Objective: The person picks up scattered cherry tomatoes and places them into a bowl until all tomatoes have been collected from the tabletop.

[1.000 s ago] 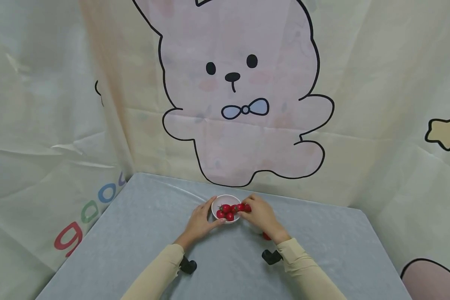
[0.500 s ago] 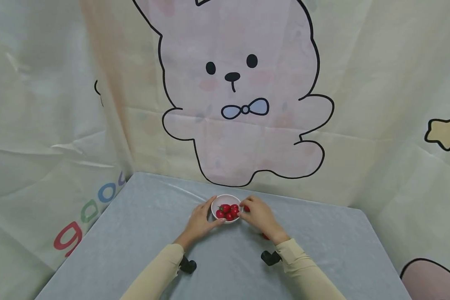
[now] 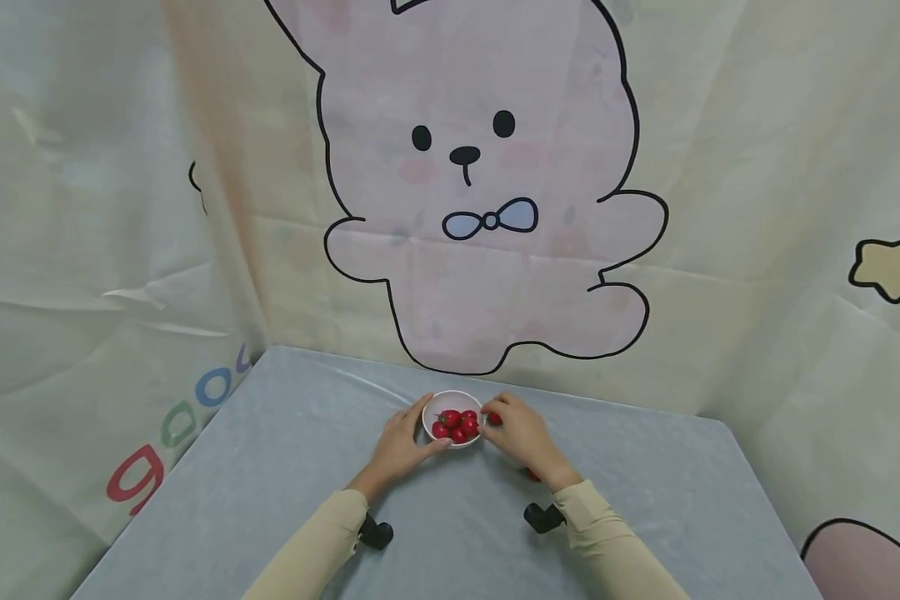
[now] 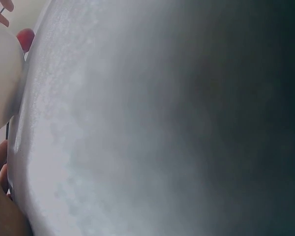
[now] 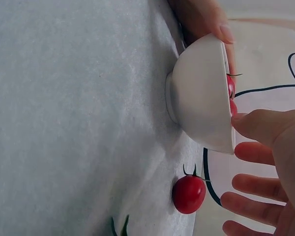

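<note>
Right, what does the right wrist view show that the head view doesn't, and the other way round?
Only the right wrist view shows the foot of the white bowl, and the loose tomato beside it in full; from the head, the right hand partly hides that one.

Only the head view shows both sleeves, the star print and the cluster of tomatoes inside the bowl.

Both show the bowl, both hands, the left hand holding it, and the cloth.

Left cloth (image 3: 82, 333): letters "goo" (image 3: 166, 427), then partial purple letter (image 3: 240, 362)
</note>
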Available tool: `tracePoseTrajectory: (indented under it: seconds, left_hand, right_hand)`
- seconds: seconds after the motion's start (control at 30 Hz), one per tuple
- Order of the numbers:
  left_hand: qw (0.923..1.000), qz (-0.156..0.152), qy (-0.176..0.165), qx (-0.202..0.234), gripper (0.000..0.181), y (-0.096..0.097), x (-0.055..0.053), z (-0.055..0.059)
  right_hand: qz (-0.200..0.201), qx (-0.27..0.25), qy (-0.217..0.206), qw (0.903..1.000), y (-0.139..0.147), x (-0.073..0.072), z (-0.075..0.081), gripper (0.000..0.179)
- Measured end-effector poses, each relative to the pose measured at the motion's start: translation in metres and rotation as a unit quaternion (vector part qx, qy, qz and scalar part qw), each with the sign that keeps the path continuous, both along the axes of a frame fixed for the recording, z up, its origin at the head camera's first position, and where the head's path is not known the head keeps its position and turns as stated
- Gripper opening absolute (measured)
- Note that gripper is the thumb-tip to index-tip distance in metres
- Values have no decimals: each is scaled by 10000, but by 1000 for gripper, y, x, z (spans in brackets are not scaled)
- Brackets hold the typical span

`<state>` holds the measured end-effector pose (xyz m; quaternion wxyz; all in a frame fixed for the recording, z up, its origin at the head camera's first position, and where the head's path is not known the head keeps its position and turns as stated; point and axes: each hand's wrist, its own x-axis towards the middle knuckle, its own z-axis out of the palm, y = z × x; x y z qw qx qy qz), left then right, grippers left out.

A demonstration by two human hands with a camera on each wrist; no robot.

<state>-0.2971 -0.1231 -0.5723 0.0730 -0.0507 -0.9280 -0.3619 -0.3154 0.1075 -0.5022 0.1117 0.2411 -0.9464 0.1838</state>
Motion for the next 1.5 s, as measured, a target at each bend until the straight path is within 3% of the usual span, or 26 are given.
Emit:
tracePoseTrajectory:
  seconds: [0.37,0.7,1.13,1.5]
  left_hand:
    - [9999,-73,143,27,91,-1,0,-1]
    - [10000,-36,-19,10,91,-1,-1,-4]
    - [9999,6,-124,12,92,0,0,0]
    - [9997,48,-222,-27,92,0,-1,-1]
  right_hand:
    - [-134,66,5,9999,13,2,-2,29]
    - [-464,131,-471,9977,31,4,-6,30]
    - [-293,224,-521,9980,50,12,-5,28]
    - [-456,296,-571,9969,67,13,-10,27]
